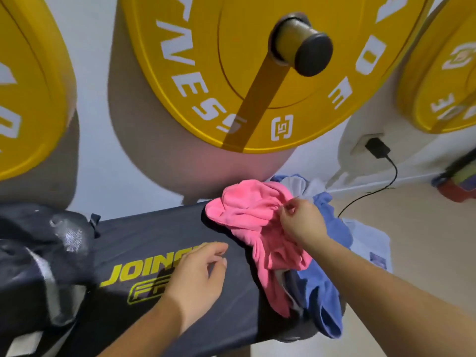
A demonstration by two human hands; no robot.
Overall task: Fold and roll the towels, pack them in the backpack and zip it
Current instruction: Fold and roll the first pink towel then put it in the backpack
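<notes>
A crumpled pink towel [247,215] lies on top of a heap at the right end of a dark padded bench [164,233]. Under it are a blue towel [322,287] hanging over the bench end and a pale grey-white towel [371,240]. My right hand [301,220] pinches the pink towel near its right edge. My left hand [198,274] hovers over the bench's yellow lettering, fingers relaxed and holding nothing. A dark backpack [43,253] with a mesh pocket sits at the bench's left end.
Large yellow weight plates [231,73] on a black-capped peg [304,50] hang on the wall right above the bench. A black charger [377,148] sits in a wall socket, and its cable runs down to the beige floor at the right.
</notes>
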